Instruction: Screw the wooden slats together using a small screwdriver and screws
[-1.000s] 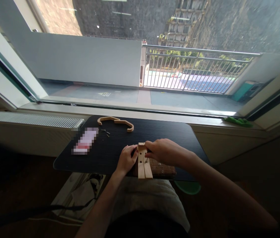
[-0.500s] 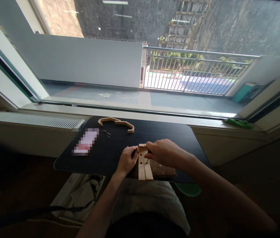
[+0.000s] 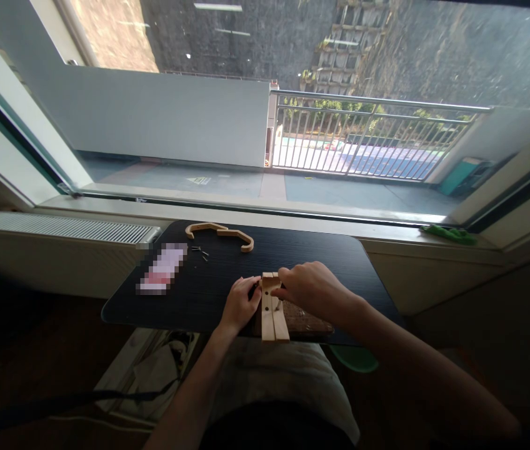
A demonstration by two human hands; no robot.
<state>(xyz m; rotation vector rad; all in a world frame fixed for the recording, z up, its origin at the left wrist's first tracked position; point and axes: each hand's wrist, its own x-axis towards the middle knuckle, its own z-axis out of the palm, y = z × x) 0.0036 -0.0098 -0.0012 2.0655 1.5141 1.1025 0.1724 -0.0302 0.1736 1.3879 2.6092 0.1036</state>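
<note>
A pale wooden piece (image 3: 269,325) of two parallel strips, with dark round holes in one strip, lies near the front edge of the black table. My left hand (image 3: 240,305) is at its left side, thumb and fingertips pressed to the wood's edge. Over the right strip, my right hand (image 3: 314,287) is closed, knuckles up; what its fingers hold is hidden beneath them. A small metal screw or pin (image 3: 277,305) stands by the right strip just below those fingers. Under the wood and to its right lies a brown block (image 3: 309,322).
Two curved wooden hooks (image 3: 241,235) lie at the table's back. Several small screws (image 3: 205,255) sit near a blurred pink-white packet (image 3: 164,269). Beyond the black table (image 3: 340,250) are a window sill and a radiator (image 3: 59,228); a green bowl-like thing (image 3: 356,358) shows below the front edge.
Both hands stay at the wooden piece. My right hand and forearm have shifted very slightly; nothing has been picked up or put down.
</note>
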